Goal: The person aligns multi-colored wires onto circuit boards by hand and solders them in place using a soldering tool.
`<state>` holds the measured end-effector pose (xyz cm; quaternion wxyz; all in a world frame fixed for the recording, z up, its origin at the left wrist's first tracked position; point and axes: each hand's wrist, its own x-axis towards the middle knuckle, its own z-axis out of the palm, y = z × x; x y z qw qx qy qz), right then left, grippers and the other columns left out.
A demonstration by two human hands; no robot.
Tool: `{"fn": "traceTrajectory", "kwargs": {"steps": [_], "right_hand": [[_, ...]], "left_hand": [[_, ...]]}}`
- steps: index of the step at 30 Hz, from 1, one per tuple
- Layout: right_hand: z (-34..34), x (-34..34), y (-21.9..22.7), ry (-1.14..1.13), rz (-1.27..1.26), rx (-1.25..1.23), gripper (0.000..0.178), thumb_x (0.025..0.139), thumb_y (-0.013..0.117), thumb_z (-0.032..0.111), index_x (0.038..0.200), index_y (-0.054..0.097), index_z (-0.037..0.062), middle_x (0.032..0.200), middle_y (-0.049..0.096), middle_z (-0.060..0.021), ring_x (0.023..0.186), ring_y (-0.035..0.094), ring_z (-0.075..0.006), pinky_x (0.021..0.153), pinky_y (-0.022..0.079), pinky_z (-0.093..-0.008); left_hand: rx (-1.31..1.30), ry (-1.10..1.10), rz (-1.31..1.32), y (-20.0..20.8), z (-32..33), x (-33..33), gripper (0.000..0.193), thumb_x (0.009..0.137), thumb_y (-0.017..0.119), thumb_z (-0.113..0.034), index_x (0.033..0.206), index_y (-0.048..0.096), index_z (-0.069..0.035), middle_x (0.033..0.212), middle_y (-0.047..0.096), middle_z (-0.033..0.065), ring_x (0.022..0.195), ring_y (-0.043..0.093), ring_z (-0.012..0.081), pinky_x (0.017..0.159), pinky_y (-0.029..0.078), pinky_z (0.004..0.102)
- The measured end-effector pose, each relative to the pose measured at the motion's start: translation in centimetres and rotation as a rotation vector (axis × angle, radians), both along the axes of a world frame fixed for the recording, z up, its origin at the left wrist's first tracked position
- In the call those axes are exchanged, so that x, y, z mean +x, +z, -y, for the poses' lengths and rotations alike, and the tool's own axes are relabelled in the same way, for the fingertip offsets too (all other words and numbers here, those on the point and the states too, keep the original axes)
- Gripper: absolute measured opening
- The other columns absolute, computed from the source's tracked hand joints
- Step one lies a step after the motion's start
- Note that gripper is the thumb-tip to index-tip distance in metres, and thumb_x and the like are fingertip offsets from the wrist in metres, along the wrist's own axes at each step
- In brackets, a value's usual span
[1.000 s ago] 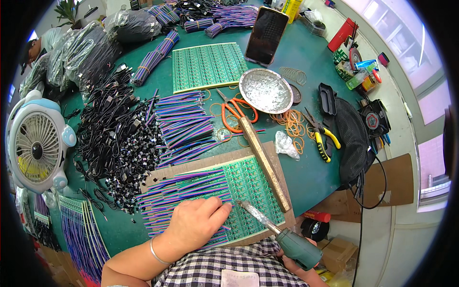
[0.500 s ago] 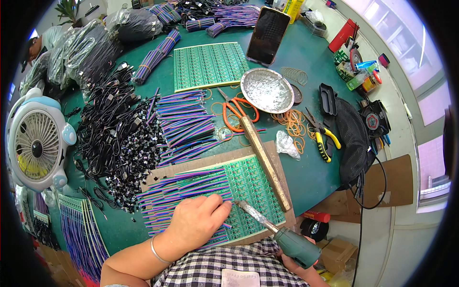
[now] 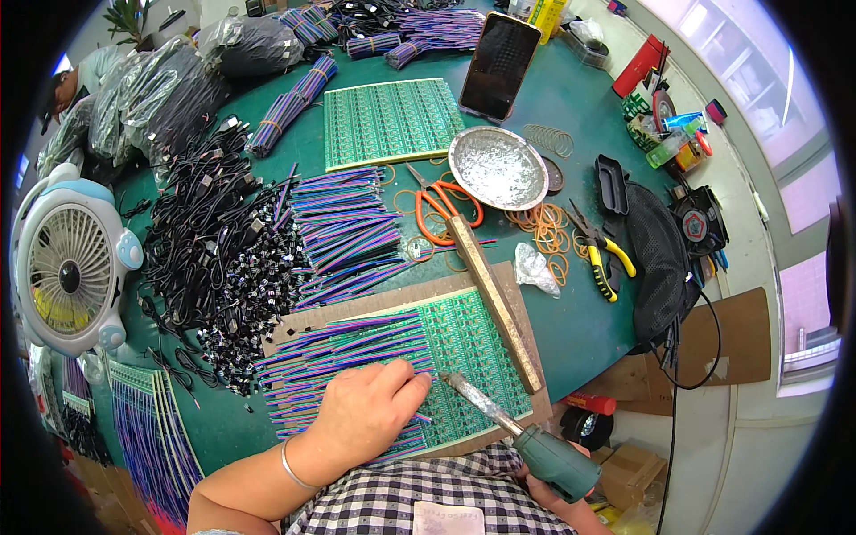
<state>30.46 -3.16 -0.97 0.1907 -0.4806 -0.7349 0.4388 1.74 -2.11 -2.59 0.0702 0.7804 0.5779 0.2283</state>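
Note:
My left hand [image 3: 379,408] is closed in a pinch on a thin multicoloured ribbon wire [image 3: 426,370], over the green circuit board panel [image 3: 473,357]. Rows of the same blue, pink and black wires [image 3: 348,357] lie side by side across the panel's left half. My right hand [image 3: 546,501], mostly hidden behind the handle, grips a soldering iron [image 3: 557,459] with a green handle. Its metal tip is over the panel, just right of my left fingertips. Beneath the panel lies a brown board [image 3: 513,437], and a long brownish bar [image 3: 495,308] rests across its right side.
Beyond the bar are orange-handled scissors [image 3: 431,214], a metal bowl [image 3: 497,168], rubber bands [image 3: 546,230] and yellow-black pliers [image 3: 609,263]. A phone [image 3: 501,67] stands behind a second panel [image 3: 392,120]. Piled black cables [image 3: 201,223] and a small fan [image 3: 69,267] occupy the left.
The soldering iron has shifted slightly right, its tip a little farther from my left fingertips. My left hand stays almost in place.

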Motion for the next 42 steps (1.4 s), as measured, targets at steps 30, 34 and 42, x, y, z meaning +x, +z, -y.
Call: {"fn": "traceTrajectory", "kwargs": {"steps": [30,34,42], "right_hand": [[0.6,0.4,-0.9,-0.017,-0.022,0.029,0.014,0.075,0.064,0.014,0.087,0.063,0.0055,0.073,0.066,-0.0007,0.074,0.062,-0.0167,0.088,0.036,-0.0317],[0.9,0.9,-1.8,-0.005,-0.004,0.089,0.011,0.076,0.064,0.013,0.084,0.062,0.0049,0.073,0.066,-0.0029,0.072,0.062,-0.0177,0.088,0.037,-0.0319],[0.9,0.7,-1.0,-0.018,-0.044,0.008,0.019,0.078,0.065,0.013,0.092,0.060,0.0029,0.072,0.066,-0.0021,0.074,0.063,-0.0164,0.092,0.034,-0.0320]], "left_hand": [[0.034,0.010,-0.009,0.0,-0.1,0.0,0.024,0.064,0.064,-0.014,0.088,0.065,-0.011,0.076,0.055,0.0010,0.062,0.058,0.0160,0.048,0.047,0.0295],[0.038,0.009,0.000,0.0,-0.2,0.0,0.023,0.065,0.064,-0.014,0.087,0.065,-0.011,0.076,0.055,0.0008,0.061,0.058,0.0158,0.048,0.046,0.0293],[0.042,0.013,-0.001,0.0,-0.2,0.1,0.022,0.065,0.064,-0.013,0.087,0.065,-0.012,0.076,0.054,0.0005,0.061,0.058,0.0157,0.048,0.046,0.0291]]}}
